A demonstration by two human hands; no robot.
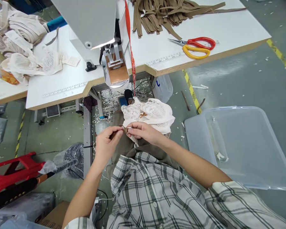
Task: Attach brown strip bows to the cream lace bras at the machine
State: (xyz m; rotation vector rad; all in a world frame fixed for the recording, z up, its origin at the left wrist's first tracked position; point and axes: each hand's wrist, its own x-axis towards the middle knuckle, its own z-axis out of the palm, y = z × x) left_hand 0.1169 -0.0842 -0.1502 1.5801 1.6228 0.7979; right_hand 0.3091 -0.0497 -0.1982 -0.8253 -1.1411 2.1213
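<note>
My left hand [108, 143] and my right hand [145, 133] meet over my lap, fingertips nearly touching. Both pinch a short piece of brown strap [125, 129] between thumb and forefinger. A narrow pale strip [134, 140] hangs just below the fingers; whether it joins the brown strap I cannot tell. On my knees, right behind the hands, lies a white lace bra [154, 114] with a small brown bow at its centre. The sewing machine [114, 63] stands ahead, its presser foot over a brown plate with no fabric under it.
Many brown straps [157, 16] are heaped on the white table [152, 51], near red-and-yellow scissors [196, 47]. White lace bras [35, 60] are piled at left. A clear plastic bin [250, 146] stands on the floor at right. A red stool-like frame [16, 171] is at lower left.
</note>
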